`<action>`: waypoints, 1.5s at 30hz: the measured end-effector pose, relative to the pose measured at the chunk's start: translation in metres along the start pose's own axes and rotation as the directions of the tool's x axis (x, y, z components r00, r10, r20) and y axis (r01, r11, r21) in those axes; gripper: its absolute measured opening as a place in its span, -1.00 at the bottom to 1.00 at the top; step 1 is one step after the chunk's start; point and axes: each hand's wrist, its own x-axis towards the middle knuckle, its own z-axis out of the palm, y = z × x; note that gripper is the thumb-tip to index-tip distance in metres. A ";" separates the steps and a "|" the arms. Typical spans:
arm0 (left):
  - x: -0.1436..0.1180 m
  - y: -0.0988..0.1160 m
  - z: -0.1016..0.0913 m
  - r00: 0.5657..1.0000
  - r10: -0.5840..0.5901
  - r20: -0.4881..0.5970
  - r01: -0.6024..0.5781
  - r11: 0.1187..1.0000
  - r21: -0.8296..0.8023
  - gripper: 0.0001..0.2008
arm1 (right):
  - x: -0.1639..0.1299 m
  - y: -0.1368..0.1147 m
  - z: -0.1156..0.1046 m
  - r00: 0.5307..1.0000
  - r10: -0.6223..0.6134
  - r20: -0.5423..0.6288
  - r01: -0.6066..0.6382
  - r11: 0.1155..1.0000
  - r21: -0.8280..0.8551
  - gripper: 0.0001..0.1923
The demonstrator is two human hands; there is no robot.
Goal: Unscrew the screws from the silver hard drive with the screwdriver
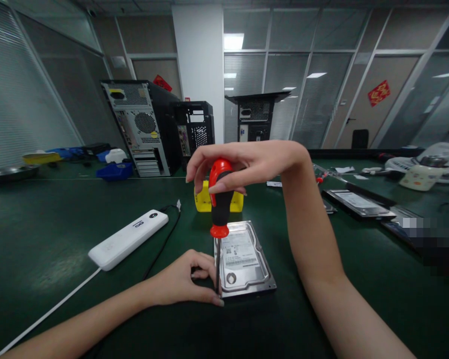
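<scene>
Surface (60, 249): a dark green mat spans my whole view and carries every item. Computer towers (142, 127) stand well apart at the far edge, with blue trays (114, 171) beside them. A white power strip (127, 239) lies to my left, its black cable running toward the centre. More flat drives (359, 203) lie off to my right.

Hard drive (243, 259): it lies flat, label up, at centre, near a yellow block (204, 202) behind it.

Screwdriver (220, 209): it stands almost upright, red and black handle above, shaft descending to the drive's near-left corner. The tip is hidden by my fingers.

Right hand (247, 164): my grip closes on the handle's top from above, fingertips pinching the red cap.

Left hand (183, 281): it rests on the surface against the drive's left edge, thumb and fingers closed around the lower shaft.

Risk, as I judge it: the high pinch gives little downward force, so the tip may cam out of the screw, mar its head, or jab my steadying fingers. The unclamped drive may also slide under torque.
</scene>
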 end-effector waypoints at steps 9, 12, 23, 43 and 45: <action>0.000 -0.002 -0.001 1.000 0.014 0.004 -0.014 1.000 0.020 -0.85 | -0.006 -0.014 0.002 0.996 -0.091 0.004 0.091 0.996 -0.021 -0.65; 0.000 -0.001 -0.001 1.000 0.008 0.008 -0.008 1.000 0.012 -0.83 | -0.007 -0.019 0.002 0.999 -0.036 0.009 0.036 0.998 -0.049 -0.67; -0.002 0.002 -0.002 0.999 -0.032 0.019 0.031 0.999 0.024 -0.82 | 0.006 -0.014 0.008 0.981 0.136 -0.134 -0.167 0.954 -0.250 -0.58; -0.003 0.003 -0.003 0.999 -0.035 0.031 0.033 0.999 0.042 -0.90 | 0.003 -0.014 0.006 0.982 0.155 -0.105 -0.168 0.977 -0.131 -0.52; -0.003 0.003 -0.003 0.999 -0.031 0.034 0.029 0.998 0.046 -0.90 | 0.003 -0.016 0.005 0.976 0.191 -0.106 -0.203 0.971 -0.122 -0.54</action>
